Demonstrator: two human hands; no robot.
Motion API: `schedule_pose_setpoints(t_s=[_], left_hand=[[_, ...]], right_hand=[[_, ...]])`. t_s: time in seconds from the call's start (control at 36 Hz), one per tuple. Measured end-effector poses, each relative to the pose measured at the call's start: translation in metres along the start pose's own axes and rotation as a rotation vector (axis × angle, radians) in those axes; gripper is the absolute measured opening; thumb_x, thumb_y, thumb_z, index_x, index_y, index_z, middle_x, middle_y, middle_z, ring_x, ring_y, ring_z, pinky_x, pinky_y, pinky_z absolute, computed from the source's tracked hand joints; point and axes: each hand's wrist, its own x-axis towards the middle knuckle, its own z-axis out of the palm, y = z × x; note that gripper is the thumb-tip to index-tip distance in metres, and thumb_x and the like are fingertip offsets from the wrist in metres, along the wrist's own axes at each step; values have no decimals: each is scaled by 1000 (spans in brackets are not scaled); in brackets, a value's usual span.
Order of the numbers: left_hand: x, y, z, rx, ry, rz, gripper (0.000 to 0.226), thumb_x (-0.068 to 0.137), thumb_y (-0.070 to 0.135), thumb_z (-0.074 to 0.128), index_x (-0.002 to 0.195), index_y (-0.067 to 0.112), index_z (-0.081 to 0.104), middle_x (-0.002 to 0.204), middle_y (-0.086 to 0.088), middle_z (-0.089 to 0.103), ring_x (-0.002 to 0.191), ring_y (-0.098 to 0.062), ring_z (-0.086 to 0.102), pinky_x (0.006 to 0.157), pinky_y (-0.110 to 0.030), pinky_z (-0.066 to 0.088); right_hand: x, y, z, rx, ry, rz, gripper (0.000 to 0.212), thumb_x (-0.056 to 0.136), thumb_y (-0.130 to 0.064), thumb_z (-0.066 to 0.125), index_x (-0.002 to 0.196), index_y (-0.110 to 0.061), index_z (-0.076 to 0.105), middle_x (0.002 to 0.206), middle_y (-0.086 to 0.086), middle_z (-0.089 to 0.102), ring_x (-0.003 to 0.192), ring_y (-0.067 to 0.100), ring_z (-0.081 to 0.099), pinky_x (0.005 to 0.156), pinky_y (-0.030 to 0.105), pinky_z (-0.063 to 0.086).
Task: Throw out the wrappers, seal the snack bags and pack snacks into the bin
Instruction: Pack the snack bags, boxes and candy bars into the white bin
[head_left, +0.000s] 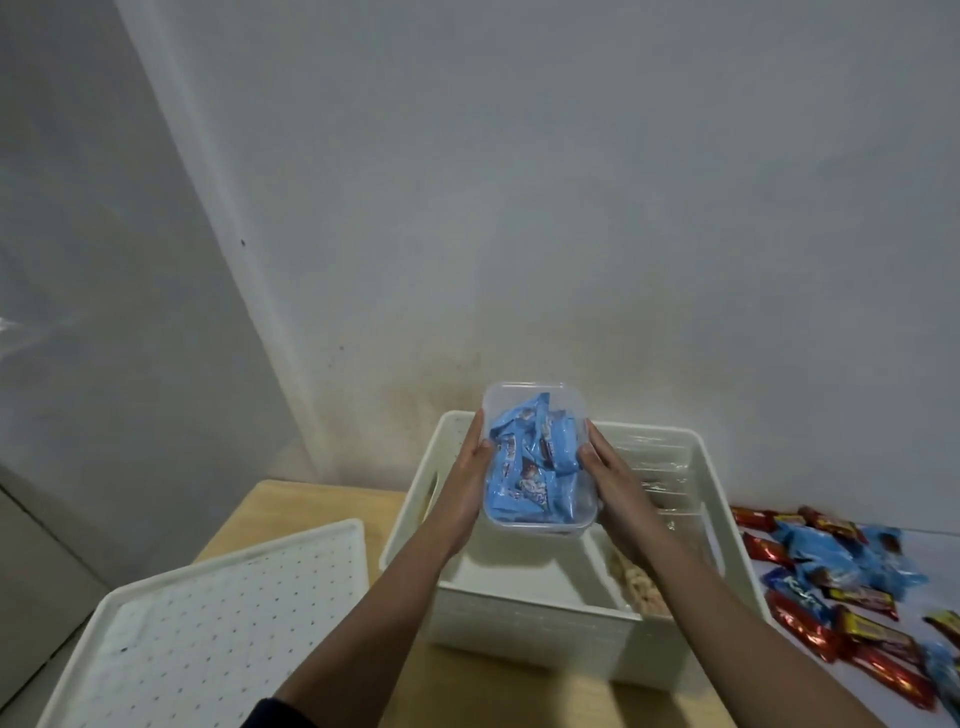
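A clear plastic container (535, 400) filled with several blue-wrapped snacks hangs above the white bin (519, 608), tilted toward me. My left hand (467, 478) grips its left side and my right hand (615, 480) grips its right side. The bin stands on the wooden table (291, 514) against the wall. Inside the bin, on the right, lie a clear bag (662, 473) and some pale round snacks (639, 587), partly hidden by my right arm.
The white perforated bin lid (208, 623) lies at the table's left front. Loose snack bars in red, blue and yellow wrappers (841, 577) are scattered on a white surface to the right of the bin. A grey wall stands close behind.
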Motion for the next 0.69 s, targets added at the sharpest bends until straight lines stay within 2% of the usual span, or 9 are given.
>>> schedule_pose_setpoints(t_s=[0.06, 0.11, 0.17, 0.22, 0.31, 0.39, 0.5, 0.61, 0.69], left_hand=[[6, -16, -10, 28, -4, -49, 56, 88, 54, 45, 140, 44, 25, 145, -5, 42, 121, -25, 54, 98, -55, 45], [6, -21, -15, 42, -16, -108, 52, 93, 47, 41, 141, 42, 22, 144, -4, 43, 118, -23, 56, 96, -51, 49], [8, -27, -19, 32, -41, -123, 42, 99, 34, 35, 139, 35, 23, 132, 3, 51, 106, -10, 62, 84, -33, 57], [14, -37, -24, 45, -82, -105, 36, 99, 28, 33, 134, 34, 26, 118, 10, 54, 90, 1, 65, 68, -19, 56], [26, -52, -29, 50, -132, -120, 46, 100, 26, 34, 143, 28, 21, 130, 0, 52, 96, -3, 66, 71, -21, 55], [39, -60, -28, 57, -172, -198, 47, 100, 23, 35, 143, 33, 18, 134, -4, 48, 102, -12, 64, 79, -30, 57], [46, -58, -21, 79, -187, -295, 40, 100, 17, 32, 133, 37, 21, 102, 10, 52, 85, -7, 61, 63, -25, 55], [51, -60, -18, 162, -177, -386, 53, 100, 22, 33, 146, 32, 8, 131, -8, 47, 87, -10, 56, 68, -28, 50], [51, -62, -15, 242, -190, -428, 55, 101, 24, 29, 147, 30, -1, 147, -11, 32, 106, -19, 51, 78, -31, 45]], right_hand=[[7, 15, 6, -33, 36, 68, 45, 97, -32, 44, 140, -39, 35, 139, 2, 50, 105, 24, 64, 81, 47, 57], [14, 30, 9, -83, 59, 127, 45, 96, -34, 45, 139, -43, 34, 145, 3, 43, 117, 29, 56, 91, 56, 50], [21, 43, 10, -105, 80, 192, 43, 97, -34, 44, 137, -46, 35, 146, 3, 42, 121, 30, 52, 94, 59, 46], [26, 49, 13, -110, 96, 267, 43, 98, -32, 41, 139, -45, 33, 142, 2, 47, 112, 26, 57, 87, 52, 52], [33, 56, 13, -113, 125, 352, 48, 99, -25, 40, 142, -41, 28, 136, 4, 52, 96, 20, 60, 71, 39, 53], [42, 64, 6, -144, 152, 419, 51, 99, -18, 41, 142, -41, 26, 123, 0, 56, 96, 20, 60, 83, 42, 51], [48, 73, 1, -218, 162, 512, 54, 99, -19, 42, 143, -43, 22, 113, 0, 59, 94, 19, 61, 86, 43, 51], [51, 79, -1, -282, 153, 588, 58, 98, -23, 43, 144, -45, 15, 125, 4, 56, 97, 22, 58, 97, 49, 43], [51, 78, 0, -327, 142, 617, 62, 98, -19, 43, 145, -45, 11, 129, 6, 53, 93, 22, 56, 86, 46, 46]])
